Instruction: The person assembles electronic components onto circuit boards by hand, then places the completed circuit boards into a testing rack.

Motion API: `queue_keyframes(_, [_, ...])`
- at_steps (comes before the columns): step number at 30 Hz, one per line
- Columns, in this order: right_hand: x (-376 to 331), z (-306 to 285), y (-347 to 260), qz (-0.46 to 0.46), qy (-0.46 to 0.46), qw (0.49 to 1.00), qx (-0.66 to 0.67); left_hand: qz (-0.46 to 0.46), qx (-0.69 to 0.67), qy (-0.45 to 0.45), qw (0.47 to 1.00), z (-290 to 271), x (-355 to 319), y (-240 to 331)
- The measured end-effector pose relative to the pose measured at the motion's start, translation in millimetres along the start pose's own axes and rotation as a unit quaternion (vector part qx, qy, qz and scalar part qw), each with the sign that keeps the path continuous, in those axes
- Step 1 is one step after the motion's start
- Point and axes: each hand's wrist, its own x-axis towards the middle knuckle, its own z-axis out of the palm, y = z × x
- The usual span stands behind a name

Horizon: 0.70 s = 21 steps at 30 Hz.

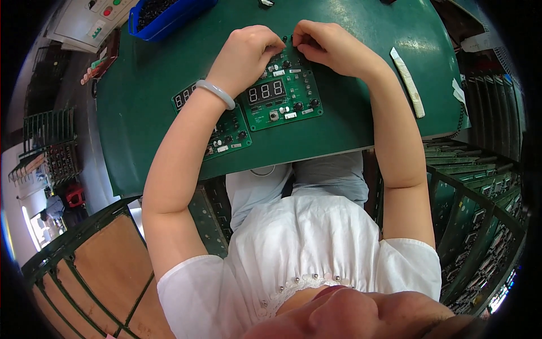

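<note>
A green circuit board with a three-digit display lies on the green table, its far end under my fingers. My left hand is closed in a pinch at that far edge. Facing it, my right hand pinches at the same edge from the right. Tiny black round parts show between the two sets of fingertips; whether either hand grips one is too small to make out. A second circuit board of the same kind lies at the left, touching or nearly touching the first, partly hidden by my left forearm.
A blue bin full of small black parts stands at the far left. On the right lies a long flat tool with a pointed pale tip. Racks holding boards stand at lower right. A panel with coloured buttons is at upper left.
</note>
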Motion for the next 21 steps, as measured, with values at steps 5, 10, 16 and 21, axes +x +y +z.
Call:
queue_keyframes(5, [2.8,8.5,1.1,-0.007,0.034,0.999,-0.018,0.011,0.008,-0.011,1.000,-2.2,0.1,0.6])
queue_keyframes(10, [2.7,5.0,0.1,-0.010,0.034,0.999,-0.017,0.016,0.011,-0.008,1.000,-2.6,-1.4,2.6])
queue_keyframes(16, [0.7,-4.0,-5.6,-0.051,0.088,0.994,-0.027,0.036,0.013,-0.026,0.999,-2.8,-1.4,-1.1])
queue_keyframes(21, [0.4,-2.1,-6.0,-0.102,0.085,0.991,-0.035,-0.010,-0.054,-0.017,0.998,-4.2,-2.5,-1.9])
